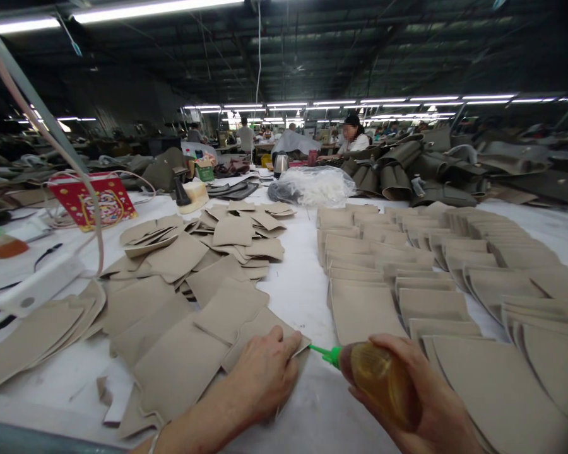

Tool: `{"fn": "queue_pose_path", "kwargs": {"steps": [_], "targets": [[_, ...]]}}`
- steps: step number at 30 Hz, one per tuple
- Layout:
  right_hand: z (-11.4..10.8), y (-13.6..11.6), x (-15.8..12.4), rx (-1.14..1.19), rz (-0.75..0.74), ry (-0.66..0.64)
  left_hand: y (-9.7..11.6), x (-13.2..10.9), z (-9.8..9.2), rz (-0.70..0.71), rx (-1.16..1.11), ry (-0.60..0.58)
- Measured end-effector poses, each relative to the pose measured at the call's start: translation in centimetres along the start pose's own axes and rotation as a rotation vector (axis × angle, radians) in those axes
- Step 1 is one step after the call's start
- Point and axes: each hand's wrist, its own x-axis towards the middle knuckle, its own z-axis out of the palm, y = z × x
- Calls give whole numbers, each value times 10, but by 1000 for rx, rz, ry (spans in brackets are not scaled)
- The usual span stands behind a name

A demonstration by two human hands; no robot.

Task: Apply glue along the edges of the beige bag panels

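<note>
My right hand (426,403) grips a squeeze bottle of amber glue (376,375) with a green nozzle; the nozzle tip points left at the corner of a tan cut piece (260,328). My left hand (265,372) presses flat on that piece, fingers together, at the near edge of a loose heap of tan pieces (180,296). To the right, several rows of tan pieces (430,265) lie overlapped in neat lines on the white table (298,277).
A red printed bag (94,198) and another glue bottle (2,243) lie far left. A clear plastic bag (317,186) and a kettle (280,165) stand at the back. Dark olive material (407,167) is piled back right. A seated person (353,139) works behind it.
</note>
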Motion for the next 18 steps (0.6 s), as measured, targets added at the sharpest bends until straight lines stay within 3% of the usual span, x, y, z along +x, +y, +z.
{"fn": "queue_pose_path", "kwargs": {"steps": [5,12,18], "targets": [[0,-4,-1,8,146,43,-1,0,2,9,-87,12],[0,8,-3,3,175,-34,0,0,5,-2,-72,23],[1,7,-6,81,355,24,-4,0,8,26,-100,34]]}}
